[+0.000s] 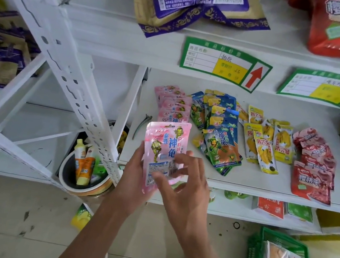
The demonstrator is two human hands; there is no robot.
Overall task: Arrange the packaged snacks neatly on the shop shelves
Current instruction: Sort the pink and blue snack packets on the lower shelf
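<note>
Left hand (134,174): grips the pink snack pouch (164,150) from behind and below, holding it upright.
Right hand (186,185): fingers loosely spread over the pouch's lower front, touching it; whether they pinch it I cannot tell.
Pouch position: in the air at the shelf (245,182) front edge, just below the pink stack (174,104).
Step in hand: seemingly squaring up one pouch before placing it.
Beyond the hands: blue pouches (220,132), yellow pouches (268,143) and red pouches (315,166) lie fanned out to the right.
Next move: probably lift the pouch forward onto the pink stack, edges aligned.
</note>
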